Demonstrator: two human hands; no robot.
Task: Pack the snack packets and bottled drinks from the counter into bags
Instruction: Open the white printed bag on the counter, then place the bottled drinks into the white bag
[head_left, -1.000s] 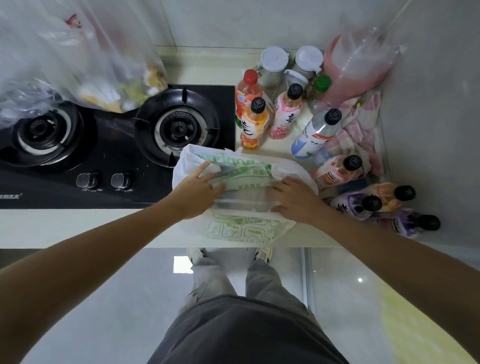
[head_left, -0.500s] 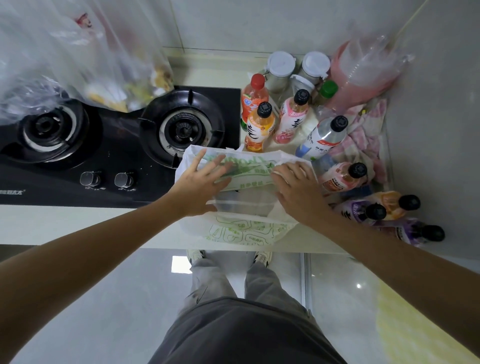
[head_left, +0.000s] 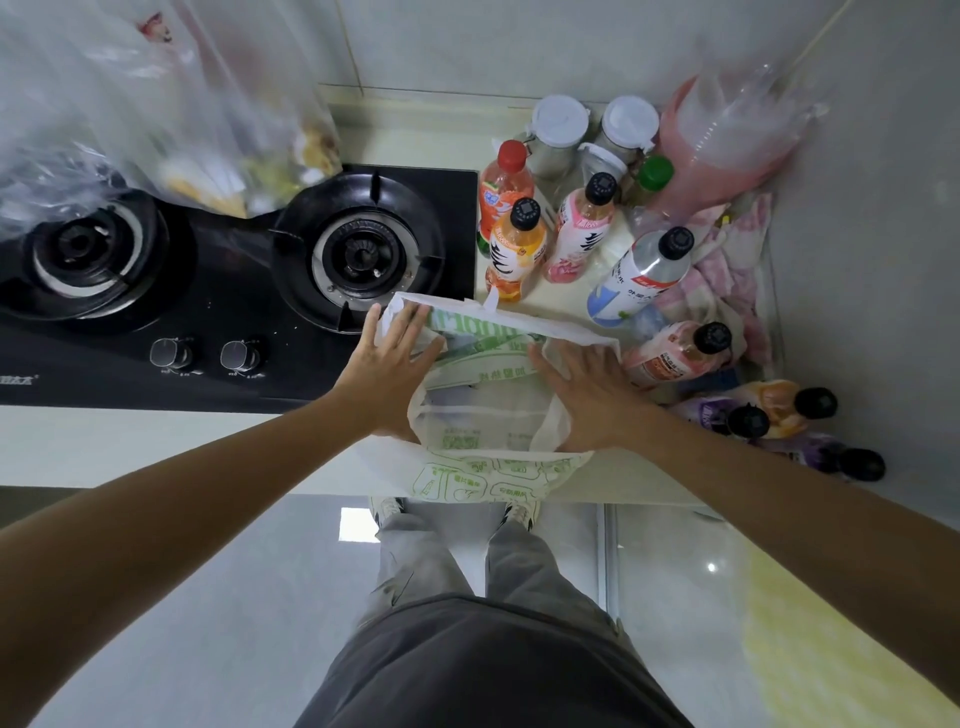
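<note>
A white plastic bag with green print (head_left: 483, 415) lies on the counter's front edge, its mouth spread apart. My left hand (head_left: 387, 364) presses flat on the bag's left side, fingers straight. My right hand (head_left: 587, 389) presses flat on its right side. Behind the bag stand an orange drink bottle (head_left: 514, 249), a red-capped bottle (head_left: 501, 192), a pink bottle (head_left: 579, 231) and a leaning white bottle (head_left: 636, 275). A peach bottle (head_left: 675, 353) and purple bottles (head_left: 727, 415) lie to the right. A clear bag holding snack packets (head_left: 208, 140) hangs over the stove.
A black two-burner gas stove (head_left: 234, 291) fills the counter's left. White-lidded jars (head_left: 558, 130), a pink bag (head_left: 727, 150) and a pink cloth (head_left: 727, 280) crowd the back right corner by the wall. My legs and shoes show below over the glossy floor.
Both hands slid apart and forward on the bag, spreading its mouth wider; fingers went from curled on the plastic to flat.
</note>
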